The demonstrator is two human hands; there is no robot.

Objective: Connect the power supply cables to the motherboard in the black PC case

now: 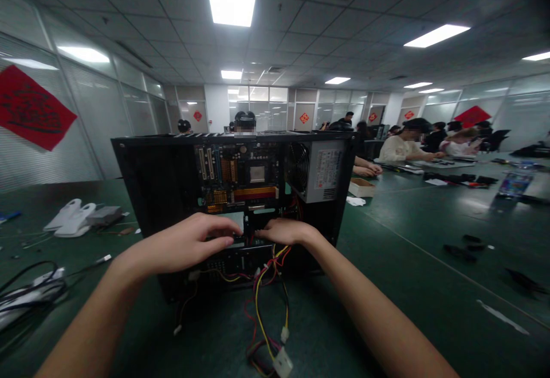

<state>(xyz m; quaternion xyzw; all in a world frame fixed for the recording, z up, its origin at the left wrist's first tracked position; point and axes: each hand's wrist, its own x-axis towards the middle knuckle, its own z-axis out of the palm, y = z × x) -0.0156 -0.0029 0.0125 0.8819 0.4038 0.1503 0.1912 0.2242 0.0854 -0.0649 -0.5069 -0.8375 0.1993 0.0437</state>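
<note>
An open black desktop computer case (150,186) stands on the green tabletop (387,286), its open side toward the person. Both hands reach into its lower middle: the left hand (195,243) with fingers loosely bent and thumb apart from the index finger, the right hand (286,232) bent at the wrist. Whether either grips anything cannot be told. Above them sit the motherboard (240,172) and, at upper right, the bulky power supply (322,172). Loose multicoloured power cables (270,263) spill over the lower edge, crowding the front of the opening; a white connector (282,362) ends one bundle. Left of the case lie white plastic pieces (75,220), a grey block (104,216) and black cords (32,292). To the right, a small open box (361,187) sits near a co-worker's hands (367,168), with dark scattered parts (462,252) farther over.
</note>
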